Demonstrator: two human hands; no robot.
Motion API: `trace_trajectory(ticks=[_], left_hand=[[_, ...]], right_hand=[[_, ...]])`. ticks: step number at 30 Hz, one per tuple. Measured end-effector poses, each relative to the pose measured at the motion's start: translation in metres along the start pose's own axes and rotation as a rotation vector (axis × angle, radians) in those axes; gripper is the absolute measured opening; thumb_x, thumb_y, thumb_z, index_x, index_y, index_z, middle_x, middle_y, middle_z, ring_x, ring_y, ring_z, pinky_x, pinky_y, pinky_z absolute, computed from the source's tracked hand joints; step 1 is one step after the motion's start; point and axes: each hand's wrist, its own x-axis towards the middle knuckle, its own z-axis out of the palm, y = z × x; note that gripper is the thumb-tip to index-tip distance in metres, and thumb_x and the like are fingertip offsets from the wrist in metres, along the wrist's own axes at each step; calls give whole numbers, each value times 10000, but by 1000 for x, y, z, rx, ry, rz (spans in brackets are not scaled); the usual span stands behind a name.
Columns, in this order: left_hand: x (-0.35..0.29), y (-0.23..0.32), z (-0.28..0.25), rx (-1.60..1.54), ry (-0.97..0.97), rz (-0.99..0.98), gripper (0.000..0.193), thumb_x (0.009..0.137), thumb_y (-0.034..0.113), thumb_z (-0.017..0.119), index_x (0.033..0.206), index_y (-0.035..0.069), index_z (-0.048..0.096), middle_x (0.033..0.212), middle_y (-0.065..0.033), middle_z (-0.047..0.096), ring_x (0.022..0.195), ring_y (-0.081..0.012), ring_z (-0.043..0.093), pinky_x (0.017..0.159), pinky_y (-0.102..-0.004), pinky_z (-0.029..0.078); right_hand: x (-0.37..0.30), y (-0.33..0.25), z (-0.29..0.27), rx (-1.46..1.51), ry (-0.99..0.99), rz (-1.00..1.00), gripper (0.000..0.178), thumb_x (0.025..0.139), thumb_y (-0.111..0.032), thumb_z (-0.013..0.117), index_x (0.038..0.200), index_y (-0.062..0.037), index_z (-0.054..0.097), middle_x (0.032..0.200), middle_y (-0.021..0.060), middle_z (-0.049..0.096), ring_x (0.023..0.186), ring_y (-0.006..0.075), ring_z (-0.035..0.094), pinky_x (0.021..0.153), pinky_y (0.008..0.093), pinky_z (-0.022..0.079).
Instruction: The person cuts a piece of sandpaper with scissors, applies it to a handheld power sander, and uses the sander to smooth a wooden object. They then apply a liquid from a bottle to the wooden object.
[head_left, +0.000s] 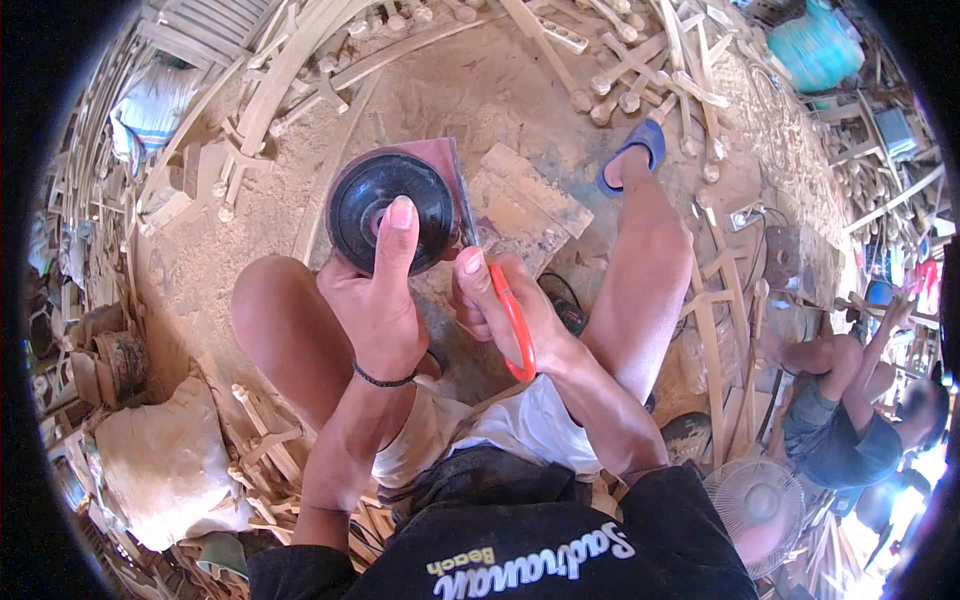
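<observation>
My left hand (378, 305) grips a black round backing pad (350, 205), its thumb pressed near the pad's centre. Against the underside of the pad lies a reddish-brown sheet of sandpaper (437, 153), whose corner sticks out beyond the round edge. Orange-handled scissors (519, 335) are in my right hand (530, 312), with fingers closed round the handles. Their metal blade (466, 205) runs along the right side of the sheet, close to the pad's rim. How far the blades are apart cannot be made out.
Flat boards (535, 200) lie on the dusty floor beyond my hands. Turned wooden pieces (640, 75) are heaped around. A black tool (567, 312) with a cord sits between my legs. A fan (758, 505) and another person (850, 420) are at the right.
</observation>
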Motion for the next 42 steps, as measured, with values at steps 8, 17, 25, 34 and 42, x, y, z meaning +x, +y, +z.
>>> trace_trajectory(ticks=[8,17,25,34,42], left_hand=[[1,8,-2,71,-82,-19,231,980,194,722,1072,-17,732,997,-42,726,885,-107,664,803,-273,526],[1,6,-1,133,-89,12,236,967,193,737,1078,-16,734,1001,-43,724,873,-105,653,806,-280,521],[8,7,-12,183,-140,-20,190,947,165,747,1018,-11,730,921,-38,719,782,-115,662,707,-284,542],[12,12,-17,195,-184,-30,208,937,183,754,996,-13,719,880,-46,713,718,-121,667,608,-282,544],[15,17,-19,158,-256,-51,206,913,140,796,1030,-23,746,886,-38,739,731,-88,679,619,-261,580]], right_hand=[[-4,6,0,113,-38,-4,703,1049,-664,400,691,-61,452,587,-32,364,540,93,337,475,313,279],[-7,3,0,246,-63,82,626,1035,-675,415,784,-103,445,662,-58,352,548,63,303,475,242,246],[-7,1,-4,205,-100,81,642,1025,-698,400,754,-116,418,653,-62,344,545,63,292,471,244,231],[-11,-7,-2,296,-135,154,641,1025,-690,424,693,-144,376,604,-69,296,493,65,250,437,261,192],[-11,-5,6,307,-54,100,646,1007,-716,440,700,-157,333,607,-76,273,500,61,251,448,266,193]])
